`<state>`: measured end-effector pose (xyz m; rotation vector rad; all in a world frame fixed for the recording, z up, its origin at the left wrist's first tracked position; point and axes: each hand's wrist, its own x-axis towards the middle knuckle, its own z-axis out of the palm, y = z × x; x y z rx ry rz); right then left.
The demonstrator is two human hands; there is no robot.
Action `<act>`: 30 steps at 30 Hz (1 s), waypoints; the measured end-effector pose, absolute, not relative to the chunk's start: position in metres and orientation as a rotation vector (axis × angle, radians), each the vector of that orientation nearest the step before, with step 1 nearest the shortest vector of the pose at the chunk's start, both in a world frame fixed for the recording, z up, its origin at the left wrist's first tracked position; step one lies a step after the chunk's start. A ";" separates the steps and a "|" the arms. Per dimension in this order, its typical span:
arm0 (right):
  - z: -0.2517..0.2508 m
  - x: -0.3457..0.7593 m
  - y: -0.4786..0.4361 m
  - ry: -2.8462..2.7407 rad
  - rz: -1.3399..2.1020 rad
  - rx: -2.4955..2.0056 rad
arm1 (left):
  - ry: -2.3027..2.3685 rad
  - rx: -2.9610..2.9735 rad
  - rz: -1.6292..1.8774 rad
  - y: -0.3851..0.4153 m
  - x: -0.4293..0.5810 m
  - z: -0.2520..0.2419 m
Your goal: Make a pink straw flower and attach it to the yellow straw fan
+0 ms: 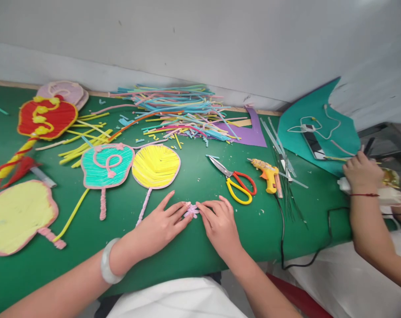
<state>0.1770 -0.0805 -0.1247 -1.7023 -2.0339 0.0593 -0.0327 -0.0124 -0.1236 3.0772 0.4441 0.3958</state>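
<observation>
Between my two hands lies a small pale purple flower [192, 211], seemingly of pipe cleaner, close to the green tabletop. My left hand [165, 223] pinches its left petals with thumb and fingers. From the other side, my right hand [218, 223] pinches a petal at the right. Just beyond my left hand sits a yellow round fan [156, 167] with a lilac twisted handle. Beside it is a teal fan [108, 165] edged in pink. Scissors [235, 179] with red and yellow handles rest beyond my right hand, and a yellow glue gun [266, 173] lies farther right.
A heap of coloured pipe cleaners [173, 106] lies along the wall. Red [47, 118] and pale yellow fans [19, 218] are at left. Glue sticks, thin wires and a black cord [282, 229] lie right. A co-worker's hand [362, 170] is beside a teal sheet [293, 115] bearing a phone.
</observation>
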 end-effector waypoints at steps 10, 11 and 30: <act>-0.125 0.178 -0.080 -2.031 0.059 -1.687 | 0.443 3.065 0.405 -0.013 -0.033 -0.124; -0.125 0.178 -0.080 -2.038 0.056 -1.682 | 0.443 3.066 0.402 -0.013 -0.032 -0.123; -0.108 0.236 -0.007 -1.984 -0.125 -1.763 | 0.453 3.033 0.340 -0.014 -0.032 -0.120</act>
